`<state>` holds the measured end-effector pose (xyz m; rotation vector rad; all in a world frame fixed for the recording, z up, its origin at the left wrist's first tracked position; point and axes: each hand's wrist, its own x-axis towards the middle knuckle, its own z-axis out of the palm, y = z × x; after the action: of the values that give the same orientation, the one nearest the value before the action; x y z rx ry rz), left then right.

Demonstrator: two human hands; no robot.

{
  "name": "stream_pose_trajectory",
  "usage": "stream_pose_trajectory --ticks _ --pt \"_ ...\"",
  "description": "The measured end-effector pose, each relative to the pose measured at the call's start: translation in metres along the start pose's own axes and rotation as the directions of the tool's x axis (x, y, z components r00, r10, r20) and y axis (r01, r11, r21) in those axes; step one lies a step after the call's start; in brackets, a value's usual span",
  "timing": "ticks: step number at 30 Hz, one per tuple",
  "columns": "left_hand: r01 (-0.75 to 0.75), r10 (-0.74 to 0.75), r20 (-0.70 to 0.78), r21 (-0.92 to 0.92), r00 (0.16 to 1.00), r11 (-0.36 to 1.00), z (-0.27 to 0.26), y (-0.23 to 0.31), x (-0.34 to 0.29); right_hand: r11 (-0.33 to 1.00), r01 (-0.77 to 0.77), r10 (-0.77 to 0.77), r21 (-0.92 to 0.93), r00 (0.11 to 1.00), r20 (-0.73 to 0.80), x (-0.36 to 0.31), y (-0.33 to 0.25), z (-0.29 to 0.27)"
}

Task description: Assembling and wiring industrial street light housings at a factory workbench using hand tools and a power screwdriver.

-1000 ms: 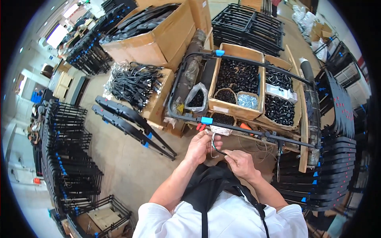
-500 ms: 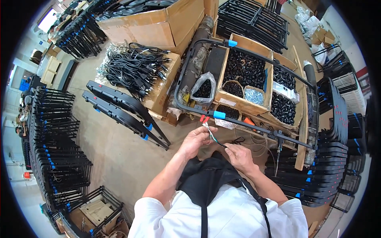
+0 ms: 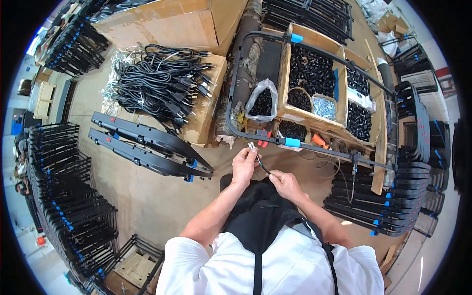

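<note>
A black cable (image 3: pixel 264 169) with thin coloured wires at its end runs between my two hands. My left hand (image 3: pixel 244 166) pinches the wire end, where small whitish tips (image 3: pixel 252 145) stick up past the thumb and fingers. My right hand (image 3: pixel 286 185) is closed round the black sheath. Just beyond my hands lies a black tubular frame (image 3: pixel 322 148) with blue wraps (image 3: pixel 292 142), resting over the workbench. Red pieces (image 3: pixel 264 137) sit at its near bar, close to the wire tips.
Wooden boxes (image 3: pixel 314 121) of black plastic parts and silvery screws stand inside the frame. Bundled power cords (image 3: pixel 162 88) lie on a cardboard box to the left. Two black curved panels (image 3: pixel 142 147) stand near it. Stacked black frames (image 3: pixel 59 182) line the left; others (image 3: pixel 383 196) stand right.
My left fingers have closed more tightly around the wires, with only the tips left showing. The view has shifted, so the bench and frame appear farther right. The cable stays in both hands.
</note>
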<state>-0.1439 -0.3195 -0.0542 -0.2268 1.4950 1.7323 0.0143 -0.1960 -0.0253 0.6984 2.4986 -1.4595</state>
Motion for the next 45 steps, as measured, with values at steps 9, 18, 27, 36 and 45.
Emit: stream_pose_trajectory --ticks 9,18,27,36,45 --pt "0.026 -0.037 0.082 0.129 0.996 0.991 -0.027 0.023 0.025 0.984 -0.154 0.153 0.093 0.988 0.023 0.017 -0.017 0.019" --pt "0.226 -0.307 0.267 0.296 0.913 0.928 -0.056 0.044 0.051 0.956 -0.164 0.153 0.244 0.986 0.065 0.028 0.006 0.045" --pt "0.212 -0.267 0.205 0.254 0.942 0.944 -0.050 0.047 0.052 0.917 -0.204 0.166 0.343 0.976 0.138 0.041 -0.003 0.046" --pt "0.154 -0.157 0.064 0.052 0.985 0.987 -0.036 0.040 0.033 0.899 -0.235 0.200 0.369 0.971 0.132 0.045 -0.006 0.044" --pt "0.016 -0.013 -0.065 0.051 0.998 0.999 -0.010 0.037 0.017 0.834 -0.397 0.301 0.383 0.910 0.286 0.052 -0.015 0.038"
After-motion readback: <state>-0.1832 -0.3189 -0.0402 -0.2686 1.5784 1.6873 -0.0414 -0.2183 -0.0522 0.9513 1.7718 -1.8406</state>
